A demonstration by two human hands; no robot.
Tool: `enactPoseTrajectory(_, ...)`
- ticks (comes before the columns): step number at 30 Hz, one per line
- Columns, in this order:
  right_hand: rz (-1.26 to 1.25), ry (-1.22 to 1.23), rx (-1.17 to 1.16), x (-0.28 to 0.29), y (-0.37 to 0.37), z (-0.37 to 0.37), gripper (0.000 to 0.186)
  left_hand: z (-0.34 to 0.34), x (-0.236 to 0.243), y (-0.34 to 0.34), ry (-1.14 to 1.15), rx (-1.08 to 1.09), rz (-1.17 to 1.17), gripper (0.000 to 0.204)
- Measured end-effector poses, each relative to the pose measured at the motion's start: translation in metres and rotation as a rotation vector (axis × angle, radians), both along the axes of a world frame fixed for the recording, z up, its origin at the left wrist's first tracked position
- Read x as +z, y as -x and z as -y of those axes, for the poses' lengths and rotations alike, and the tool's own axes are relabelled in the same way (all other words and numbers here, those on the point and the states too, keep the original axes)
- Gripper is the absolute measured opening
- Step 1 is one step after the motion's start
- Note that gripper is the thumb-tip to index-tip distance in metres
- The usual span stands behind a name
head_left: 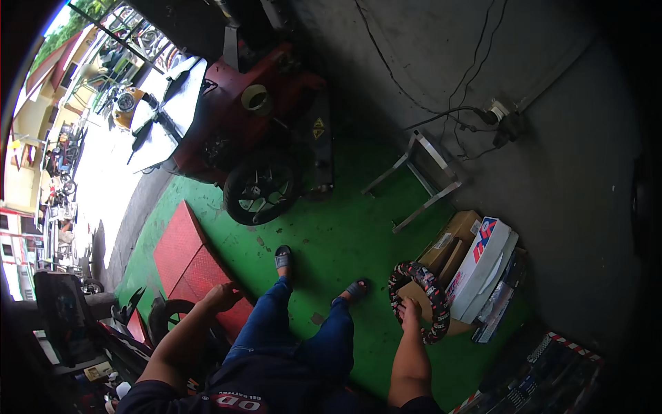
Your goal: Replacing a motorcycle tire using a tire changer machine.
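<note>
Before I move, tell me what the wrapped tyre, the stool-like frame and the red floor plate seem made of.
Wrapped tyre: likely rubber, given its ring shape, though thin printed wrapping, perhaps plastic or paper, hides it. Stool-like frame: probably bare metal, from its grey sheen and straight bars. Red floor plate: possibly painted metal, going by its red coat and finely textured surface.

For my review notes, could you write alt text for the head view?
A person's right hand is at a patterned black ring beside boxes on a green floor; its grip is unclear. The left hand appears over a red panel; a red machine stands ahead.
</note>
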State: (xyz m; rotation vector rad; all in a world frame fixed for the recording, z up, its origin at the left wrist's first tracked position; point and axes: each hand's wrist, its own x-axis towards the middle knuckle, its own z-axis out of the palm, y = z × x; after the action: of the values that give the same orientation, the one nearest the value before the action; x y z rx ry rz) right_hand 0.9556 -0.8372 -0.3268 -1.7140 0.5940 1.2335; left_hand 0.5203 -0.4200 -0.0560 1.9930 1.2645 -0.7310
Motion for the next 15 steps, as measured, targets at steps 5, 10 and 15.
enactPoseTrajectory(5, 0.180, 0.069, 0.195, -0.001, 0.043, -0.076, 0.028, -0.035, -0.020, 0.052, -0.007, 0.040, 0.054, 0.045)
enactPoseTrajectory(10, 0.349, -0.020, 0.303, 0.058, 0.094, -0.202, 0.039, -0.098, -0.065, 0.127, -0.004, 0.154, 0.166, 0.042)
enactPoseTrajectory(15, 0.484, -0.313, 0.176, 0.187, 0.146, -0.357, 0.039, -0.186, -0.094, 0.194, 0.118, 0.250, 0.061, 0.043)
